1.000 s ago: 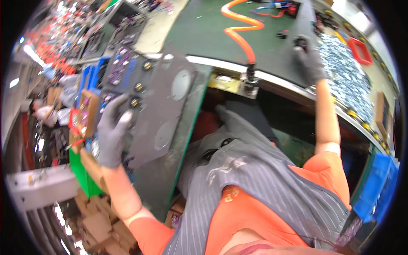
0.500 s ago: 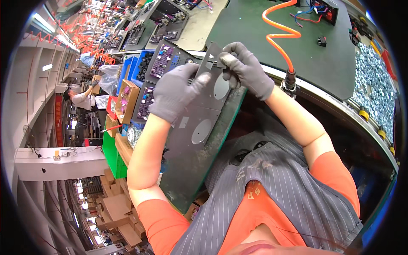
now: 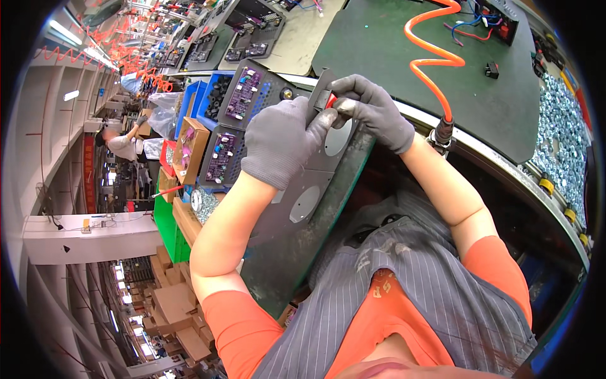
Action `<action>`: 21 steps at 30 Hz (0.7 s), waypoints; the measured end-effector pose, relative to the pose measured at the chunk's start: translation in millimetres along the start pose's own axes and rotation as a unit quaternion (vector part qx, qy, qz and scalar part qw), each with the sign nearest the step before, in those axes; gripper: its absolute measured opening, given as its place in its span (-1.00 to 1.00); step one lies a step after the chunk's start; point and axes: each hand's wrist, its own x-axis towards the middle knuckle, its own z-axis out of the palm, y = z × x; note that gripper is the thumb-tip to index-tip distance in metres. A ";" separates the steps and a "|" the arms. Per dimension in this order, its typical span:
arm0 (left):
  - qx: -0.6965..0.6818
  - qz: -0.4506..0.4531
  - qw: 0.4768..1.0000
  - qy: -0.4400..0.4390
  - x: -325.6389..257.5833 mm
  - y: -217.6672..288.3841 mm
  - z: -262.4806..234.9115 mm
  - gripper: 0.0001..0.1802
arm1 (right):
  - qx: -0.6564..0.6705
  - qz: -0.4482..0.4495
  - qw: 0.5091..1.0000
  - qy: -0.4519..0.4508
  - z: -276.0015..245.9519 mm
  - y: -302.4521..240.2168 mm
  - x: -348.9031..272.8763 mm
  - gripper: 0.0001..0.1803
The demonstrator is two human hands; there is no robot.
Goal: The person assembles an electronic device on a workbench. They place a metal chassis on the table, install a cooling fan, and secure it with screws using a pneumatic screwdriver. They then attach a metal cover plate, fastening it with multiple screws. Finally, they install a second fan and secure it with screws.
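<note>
At ten o'clock sit purple circuit boards (image 3: 222, 156). At centre, the gloved left hand (image 3: 281, 142) clamps the grey metal plate (image 3: 303, 189). At one o'clock, the right hand (image 3: 372, 107) pinches a small red part (image 3: 331, 101) onto its top edge; fitting looks unfinished.

Both hands (image 3: 287, 142) on panel (image 3: 303, 208) top edge; hose (image 3: 432, 57) behind right, circuit boards (image 3: 243, 91) left.

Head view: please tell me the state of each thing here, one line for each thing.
Left hand: gloved, gripping the panel's top edge.
Right hand: gloved, pinching a small red part at the panel's top.
Grey metal panel: tilted, held off the bench, round holes open.
Orange coiled hose: plugged into a fitting at the bench edge.
Blue bin: open.
</note>
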 end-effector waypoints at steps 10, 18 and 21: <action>0.035 -0.005 0.997 0.063 4.0 -3.6 3.7 -0.53 | -0.386 -0.094 0.918 -0.004 9.6 -13.5 16.3 -0.33; 0.020 0.006 0.996 0.091 9.7 -11.2 12.2 -0.58 | -0.383 -0.098 0.917 0.044 15.0 -11.5 17.7 -0.39; -0.008 -0.006 0.998 0.070 8.0 -5.5 8.7 -0.58 | -0.574 -0.249 0.777 0.070 25.5 -35.5 -11.7 -0.37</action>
